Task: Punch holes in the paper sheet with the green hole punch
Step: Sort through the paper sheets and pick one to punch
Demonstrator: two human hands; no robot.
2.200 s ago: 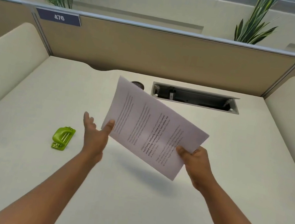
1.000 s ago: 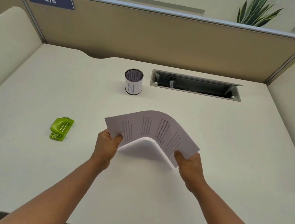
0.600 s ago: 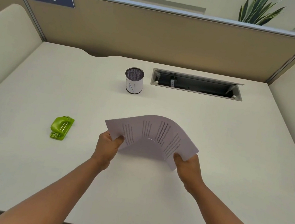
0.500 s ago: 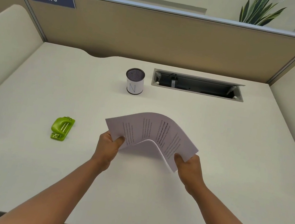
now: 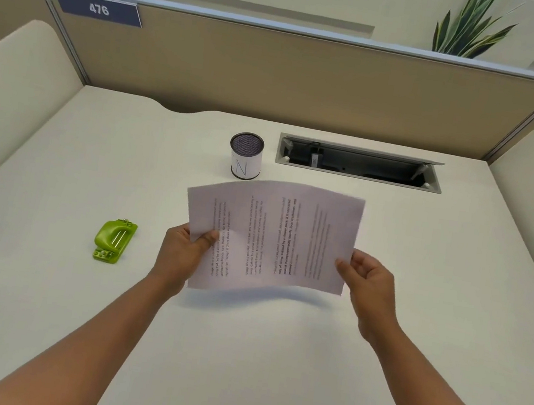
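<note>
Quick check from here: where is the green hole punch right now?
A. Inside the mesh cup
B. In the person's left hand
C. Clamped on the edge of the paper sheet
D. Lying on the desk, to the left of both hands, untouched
D. The green hole punch lies alone on the desk, left of the left hand; both that hand and the right hand hold the paper sheet above the desk.

Bright, even light is seen from above; a soft shadow is cast on the desk beneath the paper sheet, whose print is blurred; edges are bowed.
</note>
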